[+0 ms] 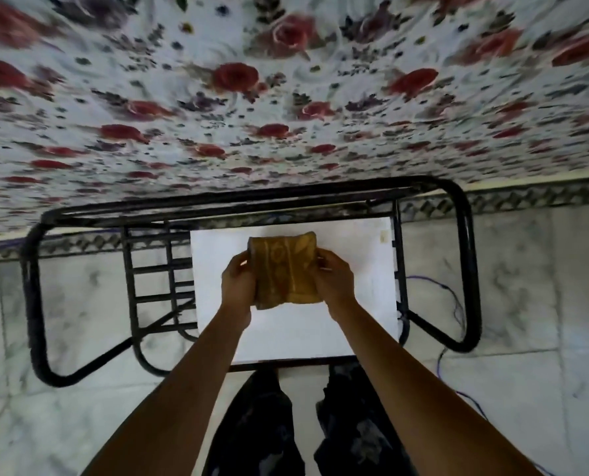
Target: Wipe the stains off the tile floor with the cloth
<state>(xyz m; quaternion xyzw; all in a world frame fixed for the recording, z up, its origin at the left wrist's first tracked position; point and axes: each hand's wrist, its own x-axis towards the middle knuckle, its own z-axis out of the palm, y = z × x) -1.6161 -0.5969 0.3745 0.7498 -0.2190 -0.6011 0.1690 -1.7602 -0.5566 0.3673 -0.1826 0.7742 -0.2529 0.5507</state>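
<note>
Both hands grip the folded mustard cloth [285,269], left hand [238,281] and right hand [334,279] pinching opposite edges above the white desk [354,304], likely readying it to wipe the tile floor [512,286] below.

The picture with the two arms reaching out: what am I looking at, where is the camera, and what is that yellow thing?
No machine here: a person wears a camera on the head, looking down at their own arms. The left hand and right hand grip a folded yellow-brown cloth by its two sides, above the white top of a small black metal-framed stand. Below lies the pale marbled tile floor, meant to be wiped; I cannot pick out stains. A flowered fabric fills the upper part. Thin blue wires trail on the right.
</note>
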